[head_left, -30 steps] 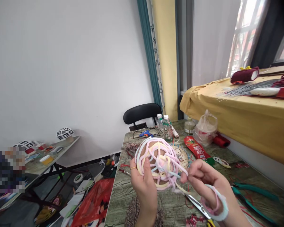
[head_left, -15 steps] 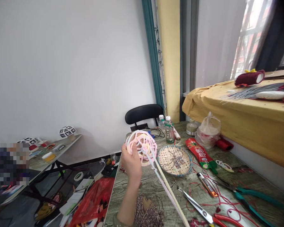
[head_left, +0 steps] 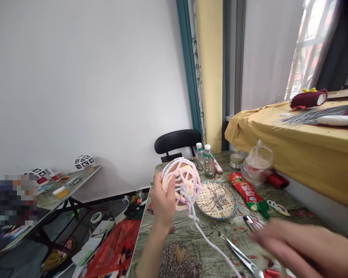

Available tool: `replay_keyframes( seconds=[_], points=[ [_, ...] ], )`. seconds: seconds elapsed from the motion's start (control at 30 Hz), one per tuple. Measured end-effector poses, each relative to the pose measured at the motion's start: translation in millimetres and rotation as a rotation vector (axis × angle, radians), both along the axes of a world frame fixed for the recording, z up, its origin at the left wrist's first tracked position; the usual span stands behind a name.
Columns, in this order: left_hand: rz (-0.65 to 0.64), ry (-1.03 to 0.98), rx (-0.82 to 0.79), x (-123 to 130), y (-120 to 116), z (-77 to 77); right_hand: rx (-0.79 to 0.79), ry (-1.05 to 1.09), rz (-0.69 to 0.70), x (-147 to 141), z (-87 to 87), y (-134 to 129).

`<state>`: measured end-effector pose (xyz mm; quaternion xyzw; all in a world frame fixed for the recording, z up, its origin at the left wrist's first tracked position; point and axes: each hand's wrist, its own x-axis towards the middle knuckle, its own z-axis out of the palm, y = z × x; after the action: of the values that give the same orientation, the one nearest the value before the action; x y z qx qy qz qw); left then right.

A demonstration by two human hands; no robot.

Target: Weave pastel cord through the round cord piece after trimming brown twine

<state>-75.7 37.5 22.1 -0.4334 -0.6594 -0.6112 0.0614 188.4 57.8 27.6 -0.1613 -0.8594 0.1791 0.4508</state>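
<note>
Wood-grain worktable (head_left: 191, 231) beside a curtained window, with a yarn-wrapped ball (head_left: 181, 181) raised over its near left part.

Left hand (head_left: 162, 200) closes around the ball from the left, fingers curled on its side; the ball is wound in pink, white and yellow cord, and a loose cord strand (head_left: 211, 245) leaves its lower side, its long axis running down and to the right toward the lower frame edge; right hand (head_left: 298, 247) is low at right and blurred, so whether it grips the strand cannot be told; round woven basket tray (head_left: 217, 195) lies just right of the ball; scissors (head_left: 243, 258) lie near the right hand; two bottles (head_left: 207, 160) stand behind the tray; black chair (head_left: 176, 141) at the far edge.
</note>
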Motion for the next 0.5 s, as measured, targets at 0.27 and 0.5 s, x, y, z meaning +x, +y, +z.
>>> replay_keyframes(
  seconds=[0.27,0.5],
  points=[
    [-0.175,0.080,0.059,46.2,-30.0,17.8,0.331,-0.130,-0.167,-57.9,27.1,9.2],
    [-0.304,0.178,-0.191,45.2,-29.3,22.1,0.456,-0.301,-0.130,-69.2,20.6,18.4]
  ],
)
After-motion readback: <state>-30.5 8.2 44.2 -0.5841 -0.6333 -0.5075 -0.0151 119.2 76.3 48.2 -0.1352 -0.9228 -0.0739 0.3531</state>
